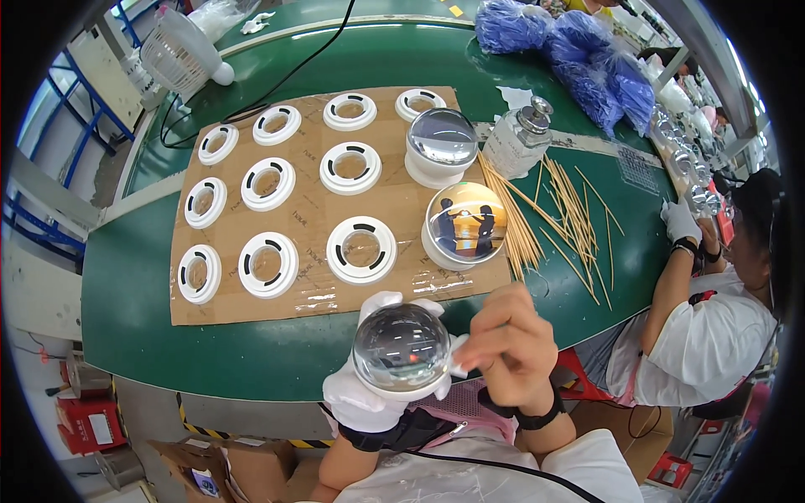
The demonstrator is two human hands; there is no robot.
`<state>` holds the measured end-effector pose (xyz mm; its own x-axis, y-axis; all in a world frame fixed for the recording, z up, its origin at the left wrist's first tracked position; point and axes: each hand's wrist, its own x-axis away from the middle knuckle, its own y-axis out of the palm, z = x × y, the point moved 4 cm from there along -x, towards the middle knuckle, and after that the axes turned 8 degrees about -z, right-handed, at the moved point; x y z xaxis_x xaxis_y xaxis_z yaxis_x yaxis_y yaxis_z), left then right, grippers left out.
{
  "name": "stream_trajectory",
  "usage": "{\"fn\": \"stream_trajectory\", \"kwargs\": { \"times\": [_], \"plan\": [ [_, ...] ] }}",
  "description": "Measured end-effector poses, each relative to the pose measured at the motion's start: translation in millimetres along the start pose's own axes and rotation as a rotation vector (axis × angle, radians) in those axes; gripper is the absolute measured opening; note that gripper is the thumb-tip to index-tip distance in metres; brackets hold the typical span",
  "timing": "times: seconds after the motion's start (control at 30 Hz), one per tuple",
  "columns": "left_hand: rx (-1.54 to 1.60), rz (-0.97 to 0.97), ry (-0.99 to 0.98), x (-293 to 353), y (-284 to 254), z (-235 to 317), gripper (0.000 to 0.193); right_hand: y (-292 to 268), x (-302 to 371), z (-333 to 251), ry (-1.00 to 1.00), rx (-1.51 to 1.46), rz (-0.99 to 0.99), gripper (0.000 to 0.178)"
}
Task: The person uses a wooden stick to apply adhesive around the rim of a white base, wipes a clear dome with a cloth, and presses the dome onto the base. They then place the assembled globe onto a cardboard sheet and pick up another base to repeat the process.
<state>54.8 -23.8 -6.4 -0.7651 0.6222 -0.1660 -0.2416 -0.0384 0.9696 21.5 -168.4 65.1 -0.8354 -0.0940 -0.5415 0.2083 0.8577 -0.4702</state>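
Note:
A clear ball [401,345] rests in my left hand [367,404], which wears a white glove and wraps round it from below. Close to the ball's right side is my bare right hand [513,345], its fingers curled in a pinch. Something small and white shows at its fingertips, too unclear to name. Beyond my hands, a ball with an orange picture of two figures [466,222] sits on a white base. Behind that, a clear ball [443,137] stands on another white base. Several white rings [361,270] with black pads lie in rows on a cardboard sheet [310,306].
Thin wooden sticks [572,220] lie scattered right of the cardboard, near a glass bottle with a metal top [521,138]. A white fan [178,54] and a black cable stand far left. Blue plastic bags [579,59] lie far right. A co-worker [708,318] sits at the right.

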Motion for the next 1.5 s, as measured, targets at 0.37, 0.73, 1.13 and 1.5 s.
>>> {"fn": "stream_trajectory", "kwargs": {
  "times": [0.37,0.73,1.13,1.5],
  "plan": [
    [-0.083,0.219,-0.001,2.1,9.1,4.3,0.09,10.1,-6.7,-37.7,-0.099,0.177,-0.04,0.036],
    [-0.163,0.259,-0.105,8.2,0.4,-1.9,0.089,3.2,-8.5,-11.6,0.31,-0.12,0.074,0.018],
    [-0.269,0.175,-0.099,0.4,9.9,-1.9,0.088,11.9,-8.4,-41.9,0.064,0.36,0.062,0.026],
    [-0.129,0.239,-0.102,8.8,7.0,-3.3,0.084,19.6,-4.6,-39.4,-0.022,0.345,0.077,0.027]
  ]
}}
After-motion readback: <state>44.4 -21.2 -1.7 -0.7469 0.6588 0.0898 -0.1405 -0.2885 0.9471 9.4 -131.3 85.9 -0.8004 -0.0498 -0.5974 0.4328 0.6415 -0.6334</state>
